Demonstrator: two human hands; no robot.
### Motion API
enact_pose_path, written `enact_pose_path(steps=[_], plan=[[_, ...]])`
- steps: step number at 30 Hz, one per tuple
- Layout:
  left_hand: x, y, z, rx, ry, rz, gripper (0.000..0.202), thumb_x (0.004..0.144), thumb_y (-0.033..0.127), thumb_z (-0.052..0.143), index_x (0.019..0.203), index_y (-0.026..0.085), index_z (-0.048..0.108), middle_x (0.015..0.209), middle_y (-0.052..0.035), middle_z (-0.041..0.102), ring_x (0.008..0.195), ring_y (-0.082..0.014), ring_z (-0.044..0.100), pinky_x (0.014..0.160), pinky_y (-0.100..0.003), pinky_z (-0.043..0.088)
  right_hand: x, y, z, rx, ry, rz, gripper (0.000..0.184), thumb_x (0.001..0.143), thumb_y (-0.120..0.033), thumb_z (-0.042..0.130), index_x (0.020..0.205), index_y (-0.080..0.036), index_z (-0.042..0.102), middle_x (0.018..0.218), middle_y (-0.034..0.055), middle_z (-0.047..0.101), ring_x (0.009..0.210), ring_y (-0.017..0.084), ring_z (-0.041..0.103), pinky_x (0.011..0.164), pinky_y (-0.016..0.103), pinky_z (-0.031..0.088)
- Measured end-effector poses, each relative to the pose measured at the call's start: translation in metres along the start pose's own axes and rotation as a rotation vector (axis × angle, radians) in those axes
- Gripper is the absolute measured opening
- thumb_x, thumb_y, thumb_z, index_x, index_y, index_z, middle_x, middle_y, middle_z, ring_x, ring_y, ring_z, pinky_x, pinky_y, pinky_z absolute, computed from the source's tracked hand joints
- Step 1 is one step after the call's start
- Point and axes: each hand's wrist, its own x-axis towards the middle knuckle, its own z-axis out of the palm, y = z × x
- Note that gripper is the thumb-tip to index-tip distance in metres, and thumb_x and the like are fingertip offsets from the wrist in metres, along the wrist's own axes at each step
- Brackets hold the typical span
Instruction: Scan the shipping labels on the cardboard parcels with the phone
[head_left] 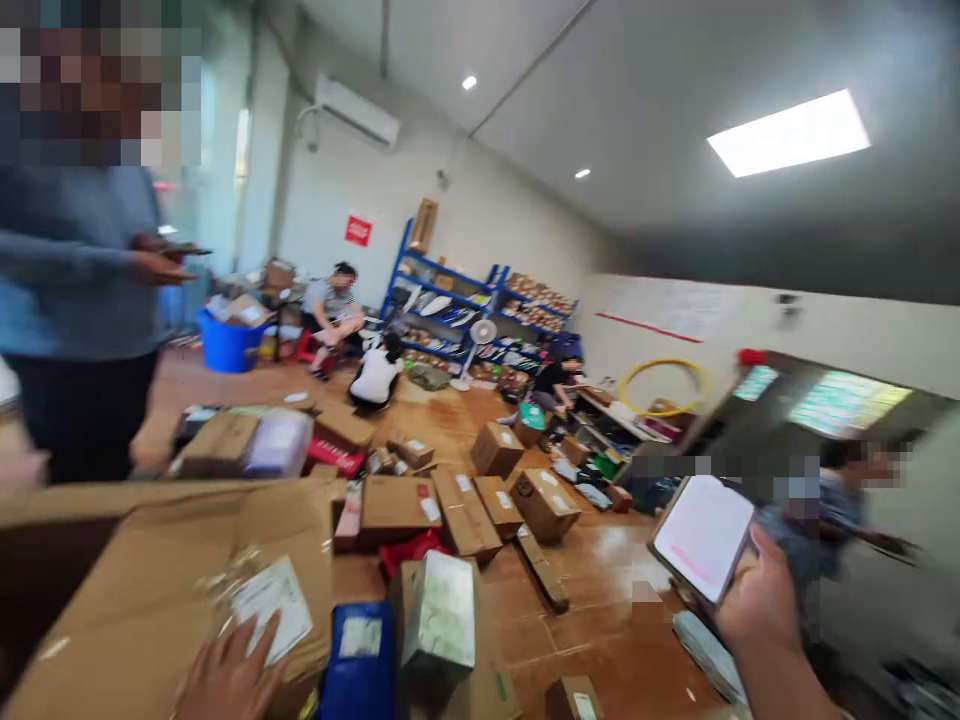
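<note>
Far left there's a person in a blue-grey top (75, 270), standing beyond a big cardboard box (120, 610). The left hand (231, 675) lies on that box, fingers loosely spread with the tips on a white label (283, 595), not gripping anything. Just right of it there's a blue package (360, 685), then a pale green box (442, 605) sitting on a brown carton (491, 670), with more brown parcels (465, 515) on the floor (600, 655) behind. Over on the right the phone (705, 535) is held up, screen lit, and the right hand (761, 590) has it properly gripped, thumb along its edge
</note>
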Motion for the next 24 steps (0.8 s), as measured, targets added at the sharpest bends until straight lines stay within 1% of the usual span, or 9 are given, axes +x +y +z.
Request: enact_pose_path(steps=[2, 4, 7, 9, 11, 13, 17, 22, 24], plan=[[-0.006, 0.003, -0.012, 0.064, 0.003, 0.102, 0.040, 0.081, 0.039, 0.052, 0.116, 0.028, 0.066, 0.110, -0.0099, 0.069, 0.099, -0.0283, 0.062, 0.089, -0.045, 0.045, -0.033, 0.052, 0.022, -0.004, -0.274, 0.316, 0.050, 0.070, -0.058, 0.051, 0.100, -0.021, 0.065, 0.094, 0.0131, 0.074, 0.097, 0.033, 0.067, 0.083, 0.054, 0.054], [-0.006, 0.007, -0.023, 0.105, 0.045, 0.178, 0.041, 0.081, 0.039, 0.054, 0.120, 0.030, 0.062, 0.112, -0.0070, 0.068, 0.100, -0.0258, 0.061, 0.091, -0.042, 0.043, -0.071, 0.106, 0.041, -0.052, -0.425, 0.454, 0.053, 0.067, -0.059, 0.058, 0.104, -0.021, 0.064, 0.085, 0.0100, 0.076, 0.093, 0.033, 0.069, 0.082, 0.053, 0.055], [-0.008, 0.020, -0.037, 0.168, 0.075, 0.220, 0.046, 0.078, 0.037, 0.057, 0.123, 0.029, 0.058, 0.113, -0.0061, 0.066, 0.099, -0.0255, 0.059, 0.094, -0.042, 0.038, -0.136, 0.177, 0.069, -0.058, -0.625, 0.607, 0.055, 0.061, -0.054, 0.069, 0.106, -0.022, 0.063, 0.079, 0.0050, 0.076, 0.088, 0.031, 0.070, 0.080, 0.049, 0.056], [-0.011, 0.031, -0.046, 0.183, 0.073, 0.186, 0.047, 0.077, 0.036, 0.057, 0.123, 0.027, 0.058, 0.114, -0.0069, 0.065, 0.101, -0.0258, 0.057, 0.096, -0.042, 0.036, -0.178, 0.212, 0.086, -0.022, -0.702, 0.806, 0.052, 0.063, -0.060, 0.065, 0.098, -0.022, 0.065, 0.075, 0.0036, 0.076, 0.083, 0.029, 0.071, 0.078, 0.047, 0.057], [-0.012, 0.041, -0.053, 0.166, 0.070, 0.135, 0.045, 0.078, 0.037, 0.056, 0.121, 0.026, 0.059, 0.114, -0.0073, 0.064, 0.102, -0.0257, 0.055, 0.098, -0.042, 0.034, -0.214, 0.238, 0.100, 0.019, -0.744, 1.013, 0.054, 0.060, -0.063, 0.067, 0.095, -0.021, 0.065, 0.081, 0.0053, 0.077, 0.081, 0.029, 0.071, 0.078, 0.047, 0.057], [-0.013, 0.048, -0.059, 0.141, 0.058, 0.092, 0.044, 0.079, 0.038, 0.055, 0.121, 0.025, 0.060, 0.115, -0.0076, 0.064, 0.102, -0.0253, 0.054, 0.099, -0.043, 0.034, -0.240, 0.257, 0.107, 0.046, -0.791, 1.154, 0.056, 0.056, -0.061, 0.071, 0.093, -0.020, 0.066, 0.087, 0.0065, 0.077, 0.081, 0.029, 0.071, 0.079, 0.046, 0.056], [-0.012, 0.054, -0.069, 0.117, 0.011, 0.074, 0.045, 0.081, 0.035, 0.052, 0.124, 0.023, 0.058, 0.118, -0.0091, 0.063, 0.104, -0.0251, 0.053, 0.101, -0.044, 0.032, -0.267, 0.282, 0.104, 0.054, -0.844, 1.262, 0.053, 0.057, -0.053, 0.073, 0.096, -0.019, 0.065, 0.086, 0.0061, 0.077, 0.083, 0.029, 0.071, 0.083, 0.046, 0.054], [-0.013, 0.060, -0.077, 0.061, 0.004, 0.043, 0.043, 0.083, 0.036, 0.051, 0.123, 0.022, 0.059, 0.116, -0.0087, 0.063, 0.104, -0.0248, 0.053, 0.104, -0.045, 0.030, -0.271, 0.287, 0.094, 0.035, -0.897, 1.250, 0.068, 0.057, -0.035, 0.076, 0.119, -0.024, 0.050, 0.097, 0.0030, 0.075, 0.091, 0.026, 0.070, 0.084, 0.040, 0.053], [-0.013, 0.062, -0.078, 0.053, -0.005, 0.041, 0.044, 0.083, 0.036, 0.052, 0.124, 0.022, 0.059, 0.117, -0.0093, 0.063, 0.105, -0.0251, 0.053, 0.105, -0.045, 0.029, -0.271, 0.285, 0.093, 0.020, -0.904, 1.212, 0.071, 0.056, -0.030, 0.076, 0.121, -0.024, 0.048, 0.100, 0.0022, 0.074, 0.092, 0.023, 0.069, 0.082, 0.036, 0.053]])
